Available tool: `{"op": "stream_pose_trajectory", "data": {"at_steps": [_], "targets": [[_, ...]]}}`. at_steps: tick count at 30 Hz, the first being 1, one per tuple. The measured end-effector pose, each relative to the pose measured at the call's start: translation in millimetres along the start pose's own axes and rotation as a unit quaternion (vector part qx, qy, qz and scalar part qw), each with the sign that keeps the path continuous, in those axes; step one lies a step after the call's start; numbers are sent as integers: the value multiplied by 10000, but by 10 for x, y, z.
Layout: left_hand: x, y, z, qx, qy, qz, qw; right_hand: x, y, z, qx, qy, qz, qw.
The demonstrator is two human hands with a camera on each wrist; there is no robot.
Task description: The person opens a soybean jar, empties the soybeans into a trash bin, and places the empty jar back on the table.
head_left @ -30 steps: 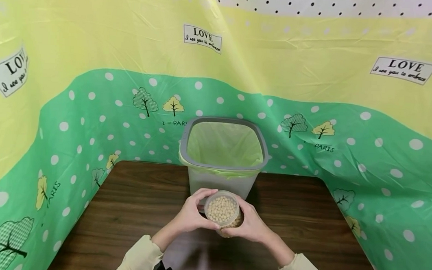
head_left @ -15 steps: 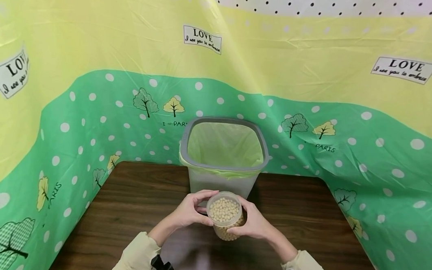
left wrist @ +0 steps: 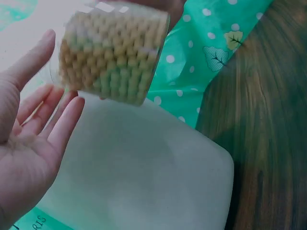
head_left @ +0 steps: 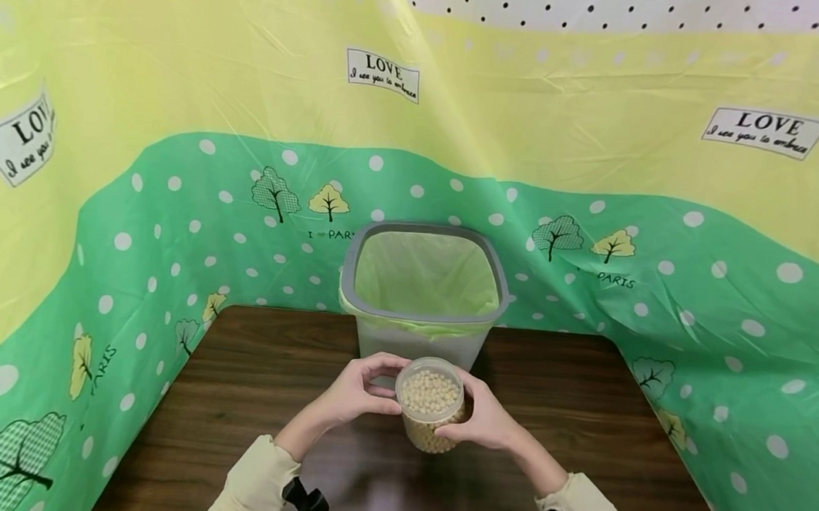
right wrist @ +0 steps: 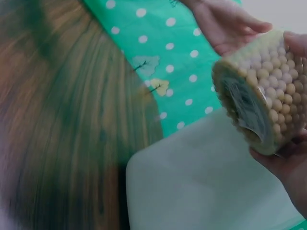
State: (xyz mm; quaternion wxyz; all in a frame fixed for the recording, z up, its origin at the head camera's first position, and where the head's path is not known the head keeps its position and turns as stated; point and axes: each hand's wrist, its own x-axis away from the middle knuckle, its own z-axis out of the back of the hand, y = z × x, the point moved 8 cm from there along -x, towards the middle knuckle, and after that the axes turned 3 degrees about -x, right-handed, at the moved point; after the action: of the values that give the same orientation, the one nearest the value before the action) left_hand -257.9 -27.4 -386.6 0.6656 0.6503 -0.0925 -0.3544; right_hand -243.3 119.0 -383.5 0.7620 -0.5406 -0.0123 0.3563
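Hanging above the table on the near side of the bin (head_left: pixel 421 350), slightly tilted, the clear jar (head_left: pixel 420 426) is packed with smooth, round beige balls (head_left: pixel 432 392). Whether a lid covers it cannot be told; if it is uncovered or loosely capped, further tipping could spill the balls short of the bin. The right hand (head_left: pixel 487 420) grips the jar's side between thumb and fingers; the slick, curved wall could slip if that grip slackens, since the left hand (head_left: pixel 354 391) has only loosely parted fingers by the rim, contact uncertain. The bin, pale and round-cornered, wears a grey rim (head_left: pixel 420 316) and crinkled green liner (head_left: pixel 422 275). Beneath it lies the dark wood-grain table (head_left: pixel 271 372); behind it hangs creased, printed sheeting (head_left: pixel 584 102).
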Motion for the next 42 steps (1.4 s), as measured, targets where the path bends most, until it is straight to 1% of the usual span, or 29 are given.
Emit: {"op": "stream_pose_trajectory", "data": {"at_steps": [3,5,6,8,10,12,14,16,17,19,22,24,26,28,29,30,31,33,35,37,39,40,42], "targets": [[-10,-129,1,290,-273,-169,9991,10,114,-27,-239,-261,107,9993],[-8,-150,-17,315,-298,-189,9989,11,151,-28,-121,-223,111,9996],[-6,-155,-21,301,-245,-200,9990,10,153,-28,-70,-182,90,9998],[-5,-156,-15,230,-18,-217,9995,6,152,-12,143,13,62,9999],[-6,-149,-2,103,331,-228,9991,-3,134,16,464,303,102,9984],[-4,-139,13,-98,757,-204,9969,-15,110,52,839,656,92,9943],[3,-128,24,-329,1126,-143,9930,-24,94,87,1201,967,58,9880],[10,-108,25,-513,1332,-80,9897,-27,88,110,1423,1157,-15,9830],[11,-103,24,-531,1347,-53,9894,-26,87,115,1455,1196,-60,9821],[11,-81,30,-483,1273,-66,9907,-17,84,119,1376,1178,-125,9834],[8,-54,67,-231,1027,-111,9944,-4,81,98,826,869,-210,9926],[1,-40,72,-74,707,-152,9974,-2,68,67,427,503,-158,9977],[-4,-29,51,24,317,-205,9993,-1,53,28,138,113,-79,9998],[-5,-19,11,115,-32,-258,9996,-3,19,2,74,-137,56,9999],[-5,-13,-9,163,-144,-296,9993,-4,-5,-5,94,-189,113,9997],[-5,-9,-20,216,-174,-333,9991,-6,-27,-6,137,-175,140,9997],[-5,-7,-24,234,-122,-370,9990,-8,-61,-3,221,-107,151,9996],[-3,-10,-21,230,146,-407,9988,-18,-156,12,440,150,169,9988],[0,-22,-12,138,541,-418,9976,-27,-264,38,745,526,158,9957],[9,-38,-3,-27,981,-370,9945,-33,-357,62,1090,913,105,9898],[16,-48,-4,-176,1311,-286,9908,-33,-401,83,1333,1224,25,9835],[21,-44,-8,-237,1413,-252,9894,-32,-408,93,1418,1326,-14,9810],[25,-20,-12,-261,1457,-259,9886,-27,-365,106,1422,1375,-39,9802]]}}
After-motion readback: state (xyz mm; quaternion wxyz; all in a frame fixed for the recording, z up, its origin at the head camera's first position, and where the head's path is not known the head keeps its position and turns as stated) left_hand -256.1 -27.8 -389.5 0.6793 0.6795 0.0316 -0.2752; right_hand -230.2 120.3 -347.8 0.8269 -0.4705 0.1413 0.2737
